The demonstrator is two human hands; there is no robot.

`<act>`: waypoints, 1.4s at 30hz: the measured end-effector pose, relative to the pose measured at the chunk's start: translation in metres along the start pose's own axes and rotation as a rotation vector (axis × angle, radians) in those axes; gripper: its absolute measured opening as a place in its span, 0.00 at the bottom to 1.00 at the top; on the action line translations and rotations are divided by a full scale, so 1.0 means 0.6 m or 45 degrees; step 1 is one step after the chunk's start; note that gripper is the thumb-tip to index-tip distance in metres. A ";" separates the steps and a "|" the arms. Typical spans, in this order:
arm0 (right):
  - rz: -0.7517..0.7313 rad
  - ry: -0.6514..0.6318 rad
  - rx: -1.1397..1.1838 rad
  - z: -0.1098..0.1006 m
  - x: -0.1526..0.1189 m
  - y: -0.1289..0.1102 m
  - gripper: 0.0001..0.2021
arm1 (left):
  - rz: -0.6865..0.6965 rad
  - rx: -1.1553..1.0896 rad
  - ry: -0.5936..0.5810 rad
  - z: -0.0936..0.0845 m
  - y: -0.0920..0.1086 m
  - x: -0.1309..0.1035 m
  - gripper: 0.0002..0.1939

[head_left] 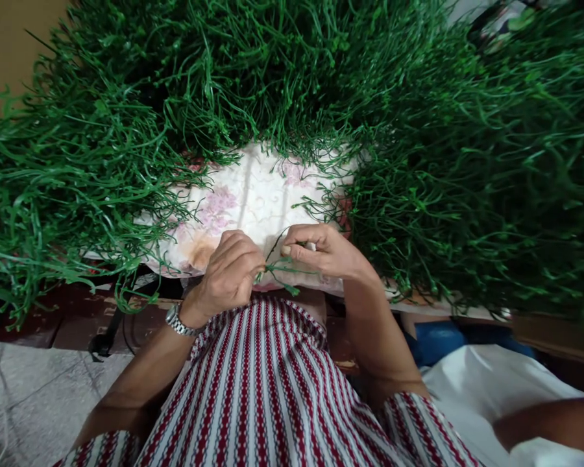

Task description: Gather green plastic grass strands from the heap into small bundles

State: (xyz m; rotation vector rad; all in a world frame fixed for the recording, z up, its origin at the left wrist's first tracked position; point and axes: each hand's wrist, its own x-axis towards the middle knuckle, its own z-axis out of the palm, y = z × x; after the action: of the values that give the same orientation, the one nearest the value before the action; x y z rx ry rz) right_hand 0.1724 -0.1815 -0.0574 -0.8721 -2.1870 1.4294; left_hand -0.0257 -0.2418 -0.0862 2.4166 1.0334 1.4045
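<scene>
My left hand (231, 271) is closed, thumb and fingers pinching a small green plant sprig (288, 289) at its joint. The sprig's thin stems stick out to the right, below my other hand. A thin dark strand (274, 247) rises from the joint and curves over to my right hand (321, 250), whose thumb and forefinger are pinched on it. Whether those fingers also touch a stem, I cannot tell. Both hands are over the near edge of a white floral cloth (260, 188).
Big heaps of glossy green sprigs lie left (78, 175), behind (282, 65) and right (467, 194) of the cloth. Beside me on the right sits a person in a white garment (491, 383). A grey tiled floor (43, 395) shows at lower left.
</scene>
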 end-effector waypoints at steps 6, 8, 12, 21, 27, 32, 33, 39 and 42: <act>-0.091 0.119 0.049 0.032 -0.001 0.009 0.10 | -0.436 -0.428 0.071 0.008 0.014 -0.003 0.04; -0.201 0.350 -0.172 0.043 -0.003 0.007 0.08 | -0.588 -0.588 0.118 0.013 0.016 -0.004 0.03; -0.340 0.618 -0.548 0.058 -0.007 0.004 0.06 | -0.871 -0.770 0.273 0.024 0.018 -0.004 0.02; -0.331 0.591 -0.510 0.080 -0.008 0.008 0.10 | -1.146 -0.752 0.472 0.040 0.020 -0.001 0.04; -0.250 0.634 -0.557 0.097 -0.008 0.012 0.08 | -1.228 -0.812 0.629 0.051 0.013 -0.006 0.06; -0.097 0.422 -0.201 0.087 -0.010 0.006 0.17 | -1.031 -0.659 0.498 0.044 0.012 -0.008 0.05; -0.020 0.360 -0.065 0.082 -0.010 0.004 0.20 | -0.969 -0.612 0.469 0.042 0.013 -0.008 0.04; 0.130 0.066 0.220 0.063 -0.005 -0.005 0.21 | -0.750 -0.393 0.347 0.036 0.016 -0.010 0.03; 0.048 0.016 0.063 0.066 -0.003 -0.009 0.16 | -0.730 -0.392 0.348 0.034 0.017 -0.008 0.03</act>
State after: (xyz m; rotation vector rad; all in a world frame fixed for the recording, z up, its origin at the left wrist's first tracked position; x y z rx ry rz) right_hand 0.1479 -0.2106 -0.0687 -0.9067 -2.1274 1.4852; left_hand -0.0056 -0.2486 -0.0957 1.5700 1.3152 1.5481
